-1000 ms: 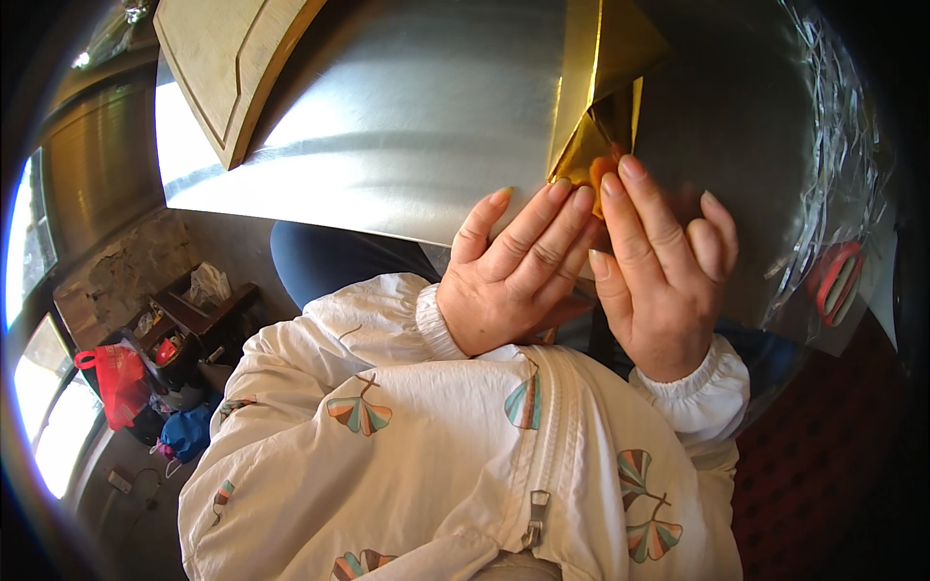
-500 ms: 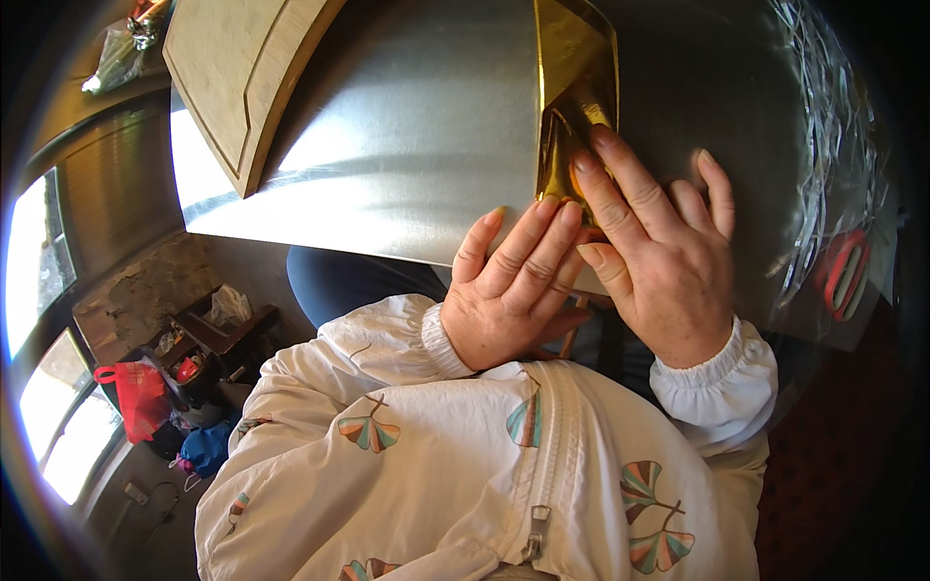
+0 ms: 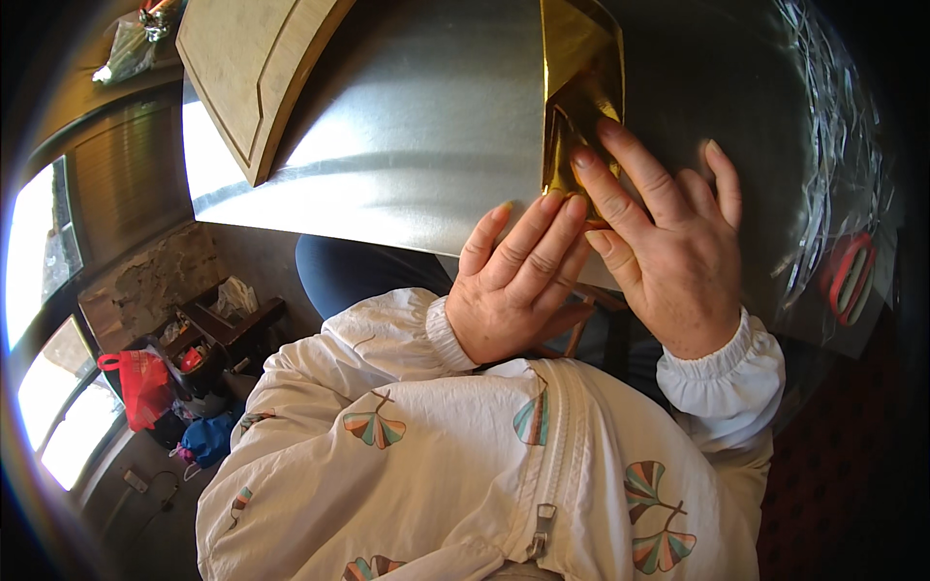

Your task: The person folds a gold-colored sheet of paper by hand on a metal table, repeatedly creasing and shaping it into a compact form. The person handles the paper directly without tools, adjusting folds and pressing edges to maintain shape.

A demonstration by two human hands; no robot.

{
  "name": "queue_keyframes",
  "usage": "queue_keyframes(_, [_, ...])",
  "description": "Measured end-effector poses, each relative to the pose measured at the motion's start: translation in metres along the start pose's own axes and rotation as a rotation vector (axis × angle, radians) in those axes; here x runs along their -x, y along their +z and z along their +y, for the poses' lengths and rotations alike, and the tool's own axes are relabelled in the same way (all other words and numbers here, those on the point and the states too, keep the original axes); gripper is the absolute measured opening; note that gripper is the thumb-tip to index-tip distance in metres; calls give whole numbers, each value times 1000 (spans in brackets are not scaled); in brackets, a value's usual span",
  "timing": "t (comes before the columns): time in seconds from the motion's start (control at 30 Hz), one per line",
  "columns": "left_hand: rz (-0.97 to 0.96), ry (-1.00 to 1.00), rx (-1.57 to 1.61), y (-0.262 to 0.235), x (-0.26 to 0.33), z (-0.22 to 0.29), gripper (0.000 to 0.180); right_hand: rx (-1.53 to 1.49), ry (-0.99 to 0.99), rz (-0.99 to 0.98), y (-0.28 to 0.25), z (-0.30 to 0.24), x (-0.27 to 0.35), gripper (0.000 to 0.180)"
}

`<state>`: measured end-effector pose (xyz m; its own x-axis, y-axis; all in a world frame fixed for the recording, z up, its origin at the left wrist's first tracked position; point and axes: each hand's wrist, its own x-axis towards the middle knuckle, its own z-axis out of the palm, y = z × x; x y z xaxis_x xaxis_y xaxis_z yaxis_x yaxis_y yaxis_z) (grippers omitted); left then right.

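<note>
A strip of shiny gold foil (image 3: pixel 581 58) lies on the metal tabletop, running toward me from the far edge of the view. Its near end is folded and creased. My left hand (image 3: pixel 513 286) lies with stretched fingers, their tips touching the foil's near left corner. My right hand (image 3: pixel 678 247) is spread out, its index and middle fingertips pressing on the folded part and its thumb by the near end. Neither hand grips anything. The fingers cover part of the foil's near end.
A wooden cutting board (image 3: pixel 242 68) sits at the far left of the metal tabletop (image 3: pixel 407 165). Shiny clear plastic strips (image 3: pixel 838 126) hang along the right side, near a red-rimmed oval object (image 3: pixel 852 276). Left of the table are a red bag (image 3: pixel 140 387) and a blue bag (image 3: pixel 206 441).
The whole view has shifted slightly. Both hands keep nearly the same place on the foil, with the right fingertips still pressing on its fold.
</note>
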<state>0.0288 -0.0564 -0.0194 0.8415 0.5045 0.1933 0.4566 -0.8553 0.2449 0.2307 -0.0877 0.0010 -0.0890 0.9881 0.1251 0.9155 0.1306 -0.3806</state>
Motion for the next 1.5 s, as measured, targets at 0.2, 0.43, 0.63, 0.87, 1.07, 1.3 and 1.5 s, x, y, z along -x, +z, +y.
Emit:
queue_keyframes(0.2, [35, -43, 99, -8, 7, -8, 79, 42, 1, -20, -1, 1, 1, 45])
queue_keyframes(0.43, [-7, -130, 5, -12, 14, -12, 82, 56, -12, -36, 0, 0, 0, 45])
queue_keyframes(0.63, [-12, -159, -10, -6, 8, -12, 78, 17, -2, 5, 0, 0, -3, 47])
queue_keyframes(0.87, [-2, -144, -5, -6, 9, -14, 75, -18, 4, 18, 0, -1, -2, 46])
queue_keyframes(1.07, [11, -140, 1, -5, 10, -14, 76, -17, 1, 35, 1, -1, -1, 46])
queue_keyframes(1.3, [27, 57, 46, -7, 5, -8, 62, 33, 4, -28, -1, -1, -2, 48])
queue_keyframes(1.5, [19, 23, -68, 3, 0, -4, 69, -80, -10, -88, -10, 4, -2, 48])
